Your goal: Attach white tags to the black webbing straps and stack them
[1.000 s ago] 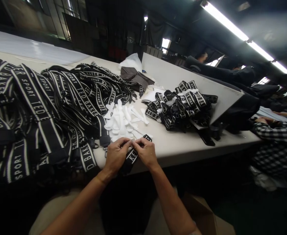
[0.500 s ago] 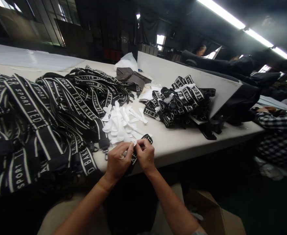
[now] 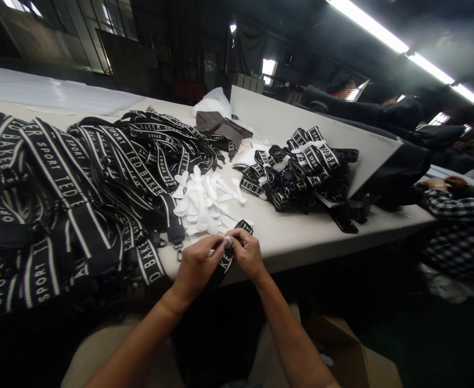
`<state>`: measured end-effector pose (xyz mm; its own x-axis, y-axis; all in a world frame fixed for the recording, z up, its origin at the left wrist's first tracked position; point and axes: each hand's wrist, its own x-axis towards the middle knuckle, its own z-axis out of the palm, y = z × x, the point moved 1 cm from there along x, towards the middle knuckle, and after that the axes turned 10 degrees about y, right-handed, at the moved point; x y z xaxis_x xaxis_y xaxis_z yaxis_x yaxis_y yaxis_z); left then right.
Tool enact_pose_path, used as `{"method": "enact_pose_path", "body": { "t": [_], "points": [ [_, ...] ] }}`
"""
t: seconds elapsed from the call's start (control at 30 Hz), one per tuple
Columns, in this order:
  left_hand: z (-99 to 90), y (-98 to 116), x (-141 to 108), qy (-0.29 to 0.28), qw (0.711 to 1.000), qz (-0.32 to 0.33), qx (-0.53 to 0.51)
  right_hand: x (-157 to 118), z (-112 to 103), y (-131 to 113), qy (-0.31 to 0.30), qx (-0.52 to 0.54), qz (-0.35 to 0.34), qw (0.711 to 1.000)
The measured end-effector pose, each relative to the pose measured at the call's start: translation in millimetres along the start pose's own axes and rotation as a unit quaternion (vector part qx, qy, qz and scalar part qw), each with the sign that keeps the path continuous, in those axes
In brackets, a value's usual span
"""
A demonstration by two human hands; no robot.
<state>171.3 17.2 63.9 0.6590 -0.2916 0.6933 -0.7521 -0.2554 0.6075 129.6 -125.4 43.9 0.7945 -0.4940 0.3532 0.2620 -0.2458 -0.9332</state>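
White tab (image 3: 228,242) over a strap (image 3: 225,262).
Left hand (image 3: 199,264) and right hand (image 3: 247,253) pinch the tab between their fingers at the bench (image 3: 277,237) edge, apparently working it against the strap; next calls for close fingertip control.

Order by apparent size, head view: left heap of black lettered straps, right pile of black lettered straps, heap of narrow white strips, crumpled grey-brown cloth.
1. Left strap heap
2. Right strap pile
3. White strip heap
4. Grey-brown cloth
Nearness may enlarge the first.
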Motion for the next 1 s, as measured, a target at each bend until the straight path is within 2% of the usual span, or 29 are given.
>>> {"method": "enact_pose_path", "body": {
  "t": [0.13,0.27,0.33,0.4,0.5,0.63,0.73,0.87,1.0],
  "points": [
    [-1.8,0.3,-0.5,-0.013,0.999,0.022,0.04,0.8,-1.9,-3.6,-0.027,-0.009,-0.005,1.0],
    [-1.0,-3.7,-0.4,-0.032,0.989,0.062,0.134,1.2,1.6,-7.1,-0.024,-0.028,-0.052,0.998],
    [-0.2,-5.2,0.1,-0.04,0.982,0.068,0.173,-1.0,3.8,-8.2,0.0,-0.041,-0.068,0.997],
    [0.8,-5.3,0.6,-0.025,0.98,0.064,0.184,-6.8,4.5,-9.2,0.061,-0.054,-0.068,0.994],
    [3.3,-2.7,-0.3,0.014,0.988,0.051,0.146,-21.1,3.7,-10.9,0.155,-0.078,-0.04,0.984],
    [7.1,4.0,-5.8,0.018,0.993,0.059,0.099,-36.7,6.2,-13.7,0.131,-0.056,0.044,0.989],
    [7.4,8.5,-9.7,0.014,0.995,0.066,0.069,-38.6,9.3,-15.8,0.128,-0.031,0.059,0.989],
    [3.8,11.7,-10.5,0.041,0.999,-0.002,0.031,-37.1,10.8,-15.5,0.141,-0.056,0.049,0.987],
    [4.5,10.5,-10.1,0.037,0.989,-0.139,-0.043,-39.5,5.6,-14.2,0.16,-0.167,0.013,0.973]
  ]
}}
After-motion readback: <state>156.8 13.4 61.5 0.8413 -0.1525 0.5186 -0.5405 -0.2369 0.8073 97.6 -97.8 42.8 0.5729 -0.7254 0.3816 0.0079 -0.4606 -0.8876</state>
